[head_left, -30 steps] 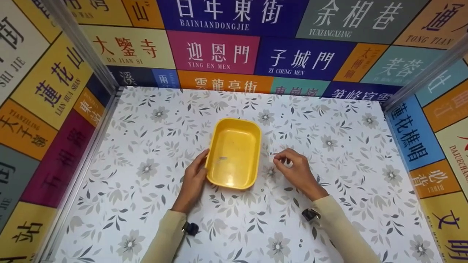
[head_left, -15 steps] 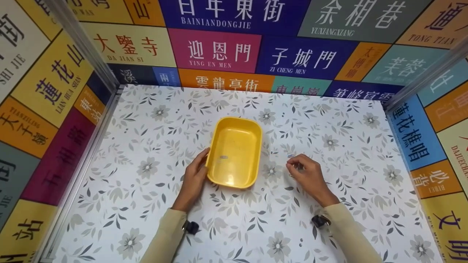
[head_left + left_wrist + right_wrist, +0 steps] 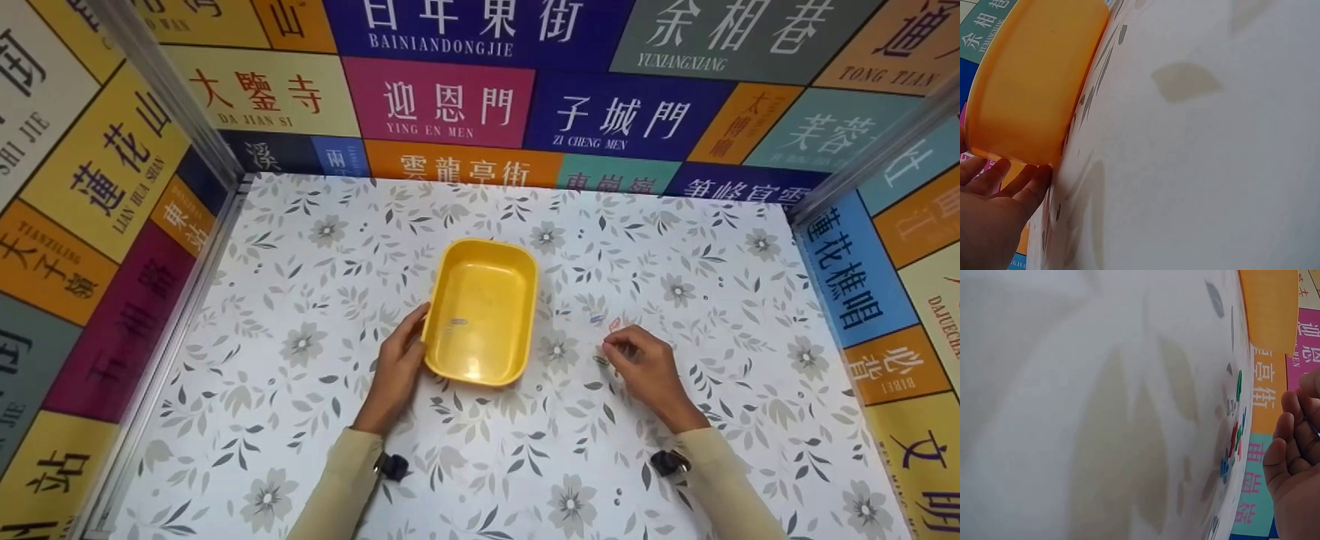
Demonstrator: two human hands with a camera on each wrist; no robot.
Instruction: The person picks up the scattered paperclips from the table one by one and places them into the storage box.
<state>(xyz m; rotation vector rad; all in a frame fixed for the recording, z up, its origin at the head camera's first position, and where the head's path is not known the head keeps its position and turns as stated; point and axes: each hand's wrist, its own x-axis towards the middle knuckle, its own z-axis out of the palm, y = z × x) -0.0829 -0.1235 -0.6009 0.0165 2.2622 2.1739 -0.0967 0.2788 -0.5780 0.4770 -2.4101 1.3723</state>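
A yellow plastic box (image 3: 480, 262) with rounded corners stands mid-table, one small bluish-grey piece (image 3: 458, 322) on its floor. My left hand (image 3: 395, 371) rests against the box's left wall; in the left wrist view its fingertips touch the yellow wall low down. To the right of the box, my right hand (image 3: 651, 375) is low over the table, fingers curled, thumb and forefinger tips together, nothing visible between them. Thin coloured pieces like paper clips lie around its fingertips: a blue one (image 3: 596, 318), a red one (image 3: 615, 324) and a green one (image 3: 601, 361).
White floral paper (image 3: 285, 420) covers the table. Panels with coloured street-name signs (image 3: 450, 105) enclose the back and both sides. In the right wrist view, several red, green and blue pieces (image 3: 1234, 440) lie on the table beyond the fingers.
My right hand has moved right and slightly nearer to me, away from the box, uncovering the coloured pieces. The left hand and the box have stayed in place.
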